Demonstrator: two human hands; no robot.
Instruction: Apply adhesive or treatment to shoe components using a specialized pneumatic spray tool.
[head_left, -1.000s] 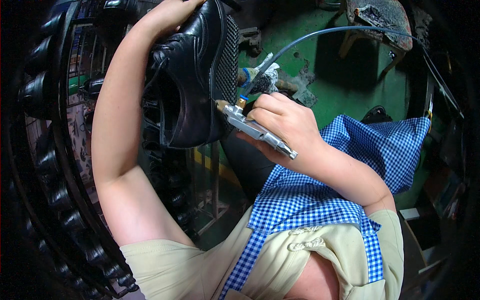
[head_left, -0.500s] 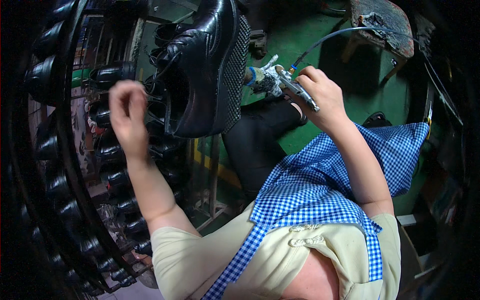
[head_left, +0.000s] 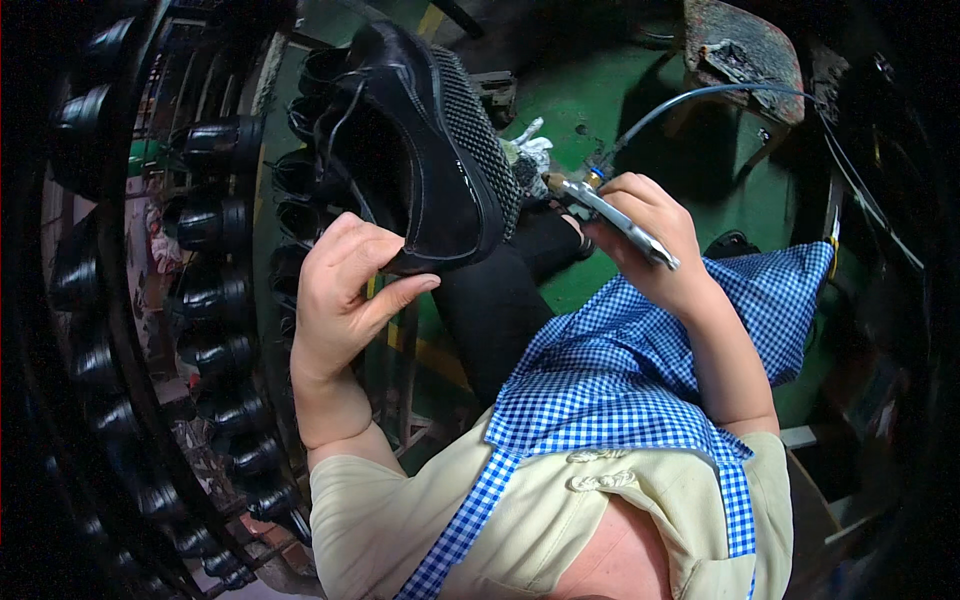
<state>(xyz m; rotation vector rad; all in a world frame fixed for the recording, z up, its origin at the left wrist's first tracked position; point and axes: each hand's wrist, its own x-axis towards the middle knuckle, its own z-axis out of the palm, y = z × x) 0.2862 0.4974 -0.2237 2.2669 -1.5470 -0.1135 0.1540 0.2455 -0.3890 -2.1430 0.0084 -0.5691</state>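
Observation:
A black lace-up shoe (head_left: 440, 170) is tilted in front of me, its opening toward the left and its textured sole toward the right. My left hand (head_left: 345, 290) pinches the shoe's heel end between thumb and fingers. In my right hand (head_left: 645, 225) is a silver spray gun (head_left: 628, 228), its nozzle end toward the shoe but apart from it. A thin air hose (head_left: 690, 95) runs from the gun up and to the right. Behind the nozzle is a stained white glove or cloth (head_left: 530, 150); whether it wraps something is unclear.
At the left, racks hold several rows of black shoes (head_left: 215, 225), close to my left arm. A worn stool (head_left: 740, 50) with a dark, crumpled piece on its seat stands at the far right on the green floor (head_left: 580, 80). My blue checked apron (head_left: 620, 370) covers my lap.
My left hand, off to the left of the shoe before, has come in and taken hold of its heel. The shoe has tilted and shifted; the spray gun has dropped slightly toward me.

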